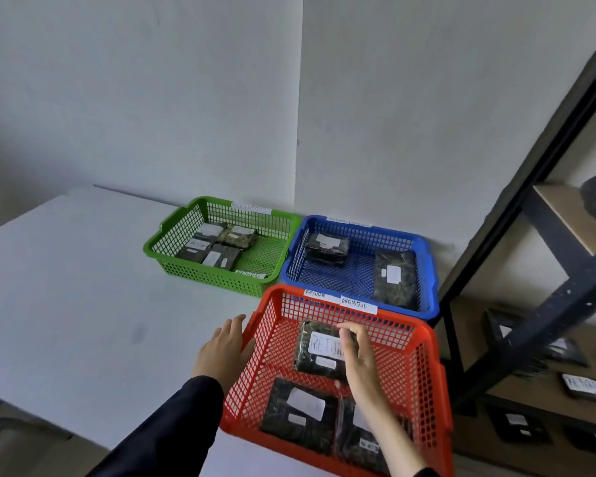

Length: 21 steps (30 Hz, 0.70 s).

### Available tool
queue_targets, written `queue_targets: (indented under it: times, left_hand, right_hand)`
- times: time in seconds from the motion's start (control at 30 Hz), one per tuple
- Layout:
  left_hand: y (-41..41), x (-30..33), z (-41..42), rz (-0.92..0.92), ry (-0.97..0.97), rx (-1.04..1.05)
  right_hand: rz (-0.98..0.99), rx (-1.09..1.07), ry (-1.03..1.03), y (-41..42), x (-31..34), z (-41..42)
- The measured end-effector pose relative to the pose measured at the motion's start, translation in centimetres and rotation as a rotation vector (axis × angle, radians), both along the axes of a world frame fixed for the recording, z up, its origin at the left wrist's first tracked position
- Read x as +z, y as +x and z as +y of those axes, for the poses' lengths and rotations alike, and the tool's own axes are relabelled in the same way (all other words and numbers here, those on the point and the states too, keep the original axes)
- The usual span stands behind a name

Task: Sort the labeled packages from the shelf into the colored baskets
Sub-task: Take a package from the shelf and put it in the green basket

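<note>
Over the red basket (424, 342), the right hand (362, 363) hangs loose-fingered by the package (319, 349), lengthwise away from us; the left hand (226, 349) rests open outside.

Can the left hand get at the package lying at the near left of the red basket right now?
Probably yes. The left hand rests open against the outside of the red plastic mesh basket, whose top is open. The dark wrapped package with the white label lies uncovered; the right hand hovers farther in.
</note>
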<state>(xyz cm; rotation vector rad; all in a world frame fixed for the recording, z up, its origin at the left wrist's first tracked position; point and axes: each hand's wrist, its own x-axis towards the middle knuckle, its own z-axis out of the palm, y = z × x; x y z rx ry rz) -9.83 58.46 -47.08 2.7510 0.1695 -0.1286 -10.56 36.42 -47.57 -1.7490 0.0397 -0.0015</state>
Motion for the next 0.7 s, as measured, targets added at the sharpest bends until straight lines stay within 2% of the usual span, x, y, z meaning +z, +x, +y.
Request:
queue_targets:
  times: [0.3,0.57,0.7]
  left_hand:
    - [4.3,-0.7,1.1,0.109,0.058,-0.122]
    - [11.7,0.5,7.8,-0.139,0.046,-0.146]
    - [16.0,-0.3,12.6,-0.254,-0.002,-0.200]
  right_hand:
    - [-0.093,-0.042,-0.018,4.1,-0.4,3.0]
    - [-0.132,-0.156,0.054,12.3,0.8,9.5]
    - [-0.166,-0.165,-0.030,16.7,1.4,14.1]
